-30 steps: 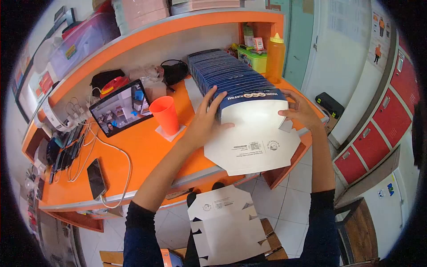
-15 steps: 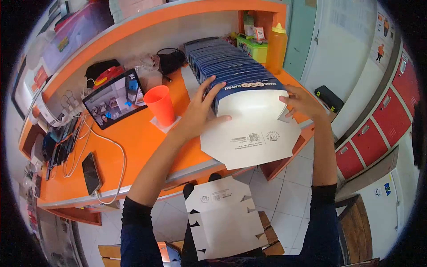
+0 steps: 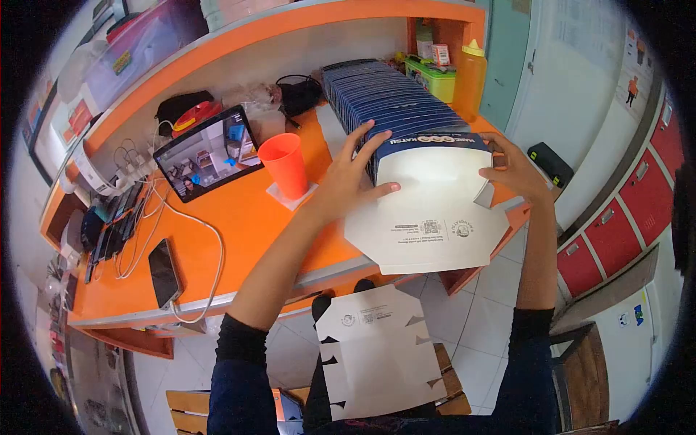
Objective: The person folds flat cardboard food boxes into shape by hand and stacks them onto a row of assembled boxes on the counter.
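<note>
A partly folded cardboard food box (image 3: 433, 174), white inside and printed blue outside, lies at the near end of a long row of nested blue boxes (image 3: 391, 94). Its white lid flap, with a printed logo and code, hangs toward me over the table edge. My left hand (image 3: 354, 177) grips the box's left side, fingertips on the blue wall and thumb on the white inside. On the right side, my right hand (image 3: 518, 170) has its thumb inside the wall and its fingers behind. A flat white box blank (image 3: 380, 355) rests on my lap.
On the orange table (image 3: 225, 261) stand an orange cup (image 3: 284, 167), a tablet (image 3: 209, 154), a phone (image 3: 164, 272) with a white cable, and a yellow squeeze bottle (image 3: 470, 80). Red lockers (image 3: 612, 217) stand to the right. A green box (image 3: 431, 76) sits behind the row.
My right hand's fingers have drawn together around the right wall of the box. My left hand keeps nearly the same hold. The whole view has shifted a little.
</note>
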Demonstrator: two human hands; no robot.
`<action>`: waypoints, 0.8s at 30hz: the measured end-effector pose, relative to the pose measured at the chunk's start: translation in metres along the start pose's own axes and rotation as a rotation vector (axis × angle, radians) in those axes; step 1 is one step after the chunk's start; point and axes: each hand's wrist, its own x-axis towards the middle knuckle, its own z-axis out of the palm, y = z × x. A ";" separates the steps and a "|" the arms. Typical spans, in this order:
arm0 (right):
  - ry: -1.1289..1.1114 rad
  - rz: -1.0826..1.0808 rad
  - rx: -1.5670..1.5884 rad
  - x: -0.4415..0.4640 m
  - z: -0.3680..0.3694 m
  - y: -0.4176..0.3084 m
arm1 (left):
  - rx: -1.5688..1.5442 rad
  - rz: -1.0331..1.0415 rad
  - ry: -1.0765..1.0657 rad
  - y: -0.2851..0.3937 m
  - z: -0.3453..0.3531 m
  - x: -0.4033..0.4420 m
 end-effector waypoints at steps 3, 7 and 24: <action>-0.069 0.034 0.037 0.006 -0.008 0.007 | 0.030 -0.016 -0.007 0.000 0.000 0.000; -0.117 0.087 0.115 0.013 -0.009 0.010 | 0.016 -0.030 -0.022 0.001 -0.001 -0.001; 0.140 0.212 0.122 0.024 0.023 0.014 | -0.046 -0.047 -0.011 0.002 -0.002 -0.002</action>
